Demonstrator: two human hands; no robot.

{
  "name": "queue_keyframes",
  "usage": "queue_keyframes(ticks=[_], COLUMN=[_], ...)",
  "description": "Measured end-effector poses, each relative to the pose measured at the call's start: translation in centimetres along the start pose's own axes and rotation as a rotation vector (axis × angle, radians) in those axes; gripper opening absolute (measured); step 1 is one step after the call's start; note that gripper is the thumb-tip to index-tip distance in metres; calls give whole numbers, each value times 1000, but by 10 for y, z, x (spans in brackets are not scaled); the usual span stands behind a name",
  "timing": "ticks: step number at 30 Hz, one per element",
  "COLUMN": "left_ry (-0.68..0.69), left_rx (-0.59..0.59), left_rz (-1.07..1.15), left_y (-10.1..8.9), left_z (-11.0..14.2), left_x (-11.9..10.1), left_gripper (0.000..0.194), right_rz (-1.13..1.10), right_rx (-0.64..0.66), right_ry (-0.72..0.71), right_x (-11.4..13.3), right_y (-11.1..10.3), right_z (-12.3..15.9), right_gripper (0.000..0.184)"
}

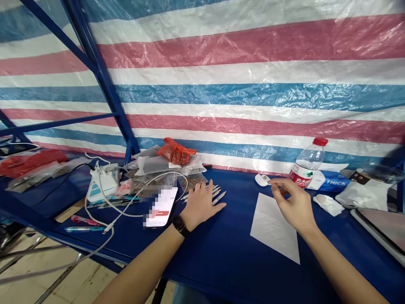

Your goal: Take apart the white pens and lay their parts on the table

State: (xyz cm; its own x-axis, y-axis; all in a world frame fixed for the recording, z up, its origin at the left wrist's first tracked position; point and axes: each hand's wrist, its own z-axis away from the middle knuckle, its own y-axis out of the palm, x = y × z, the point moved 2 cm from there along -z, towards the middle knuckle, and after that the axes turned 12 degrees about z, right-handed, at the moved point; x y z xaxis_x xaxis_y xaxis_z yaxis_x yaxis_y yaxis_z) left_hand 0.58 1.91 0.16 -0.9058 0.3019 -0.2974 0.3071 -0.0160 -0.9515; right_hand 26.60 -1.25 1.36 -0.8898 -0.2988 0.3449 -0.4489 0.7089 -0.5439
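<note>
My left hand lies flat and open on the blue table cover, its fingertips next to a row of white pens. A black watch is on that wrist. A phone with a lit screen lies just left of that hand. My right hand hovers above a white sheet of paper, with thumb and forefinger pinched together; I cannot make out anything between them. A small white case sits just beyond its fingertips.
A water bottle with a red cap stands at the back right, beside a blue box and crumpled tissue. A laptop lies at the right edge. Plastic bags, a red bag, a white charger and cables crowd the left.
</note>
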Motion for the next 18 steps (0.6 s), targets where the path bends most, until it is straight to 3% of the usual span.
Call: queue_keyframes(ticks=[3,7,11,18], left_ry=[-49,-67,-57,111], left_rx=[31,74,72,133], left_rz=[-28,6,82,454], left_y=[2,-7,-3,9], left_z=[2,1,-4,-20], left_x=[3,5,-4,-21], left_gripper=[82,63,46,18], right_rz=[-11,-15,-23,-21], right_rx=[-7,0,9,37], right_ry=[12,7,-4,6], right_x=[0,5,10,9], right_y=[1,2,1,2], right_z=[0,1,2,2], right_gripper=[20,19,20,23])
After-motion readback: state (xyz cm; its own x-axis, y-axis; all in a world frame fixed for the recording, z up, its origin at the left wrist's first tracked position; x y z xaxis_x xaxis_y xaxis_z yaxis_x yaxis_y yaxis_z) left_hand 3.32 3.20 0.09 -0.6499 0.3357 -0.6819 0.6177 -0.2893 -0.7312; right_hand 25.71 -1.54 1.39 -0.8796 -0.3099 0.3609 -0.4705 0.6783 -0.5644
